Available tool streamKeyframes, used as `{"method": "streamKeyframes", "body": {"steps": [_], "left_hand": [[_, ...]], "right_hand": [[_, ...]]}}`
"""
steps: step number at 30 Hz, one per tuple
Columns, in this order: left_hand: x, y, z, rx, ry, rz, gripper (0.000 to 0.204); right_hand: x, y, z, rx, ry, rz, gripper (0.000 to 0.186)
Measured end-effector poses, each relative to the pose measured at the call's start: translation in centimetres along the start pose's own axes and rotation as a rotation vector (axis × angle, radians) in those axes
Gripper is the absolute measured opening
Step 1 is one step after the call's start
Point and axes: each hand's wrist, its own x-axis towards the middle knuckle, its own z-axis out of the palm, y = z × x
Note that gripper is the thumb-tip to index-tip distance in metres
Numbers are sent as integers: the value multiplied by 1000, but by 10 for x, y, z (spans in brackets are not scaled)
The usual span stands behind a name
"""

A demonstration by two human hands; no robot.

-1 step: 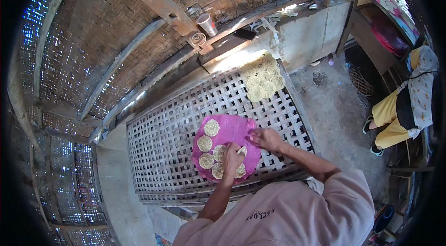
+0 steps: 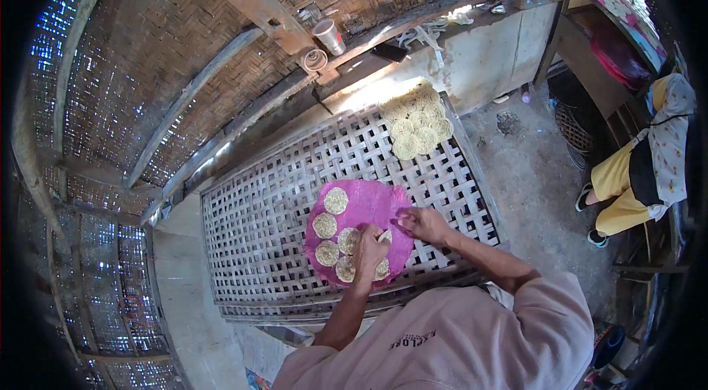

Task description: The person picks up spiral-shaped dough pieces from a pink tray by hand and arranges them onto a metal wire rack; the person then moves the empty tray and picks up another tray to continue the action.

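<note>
A pink cloth [image 2: 369, 202] lies on a woven bamboo rack, with several flat, round, pale yellow discs of grainy or shredded food [image 2: 336, 201] along its left and near sides. My left hand [image 2: 369, 244] is closed low over the cloth, with the edge of one pale disc [image 2: 385, 236] showing at its fingertips. Part of that disc is hidden by the fingers. Close by, at the cloth's right edge, my right hand [image 2: 424, 227] has its fingers bent together. What they pinch, if anything, is too small to make out.
The bamboo rack [image 2: 273, 198] bears a cluster of overlapping discs [image 2: 420, 124] at its far right corner. Behind it, a wall ledge holds a cup [image 2: 328, 36] and a dark phone-like slab [image 2: 389, 52]. At right, a person in yellow trousers [image 2: 616, 176] is beside a wooden shelf.
Both hands stay in nearly the same place, with only a slight shift of the right fingers over the cloth's edge. The discs have not visibly moved.
</note>
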Motion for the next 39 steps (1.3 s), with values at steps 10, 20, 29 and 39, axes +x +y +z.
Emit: {"method": "streamKeyframes", "body": {"steps": [10, 20, 29, 39], "left_hand": [[-4, 84, 18, -396, -125, 274, 36], [74, -79, -17, 354, 426, -351, 51], [84, -84, -28, 285, 384, -357, 46], [132, -100, -3, -233, 631, -361, 48]], "right_hand": [[1, 13, -26, 820, 128, 676, 41], [59, 47, -100, -41, 387, 271, 37], [77, 93, -107, -452, 482, 212, 32], [33, 44, -68, -262, 616, 114, 27]]}}
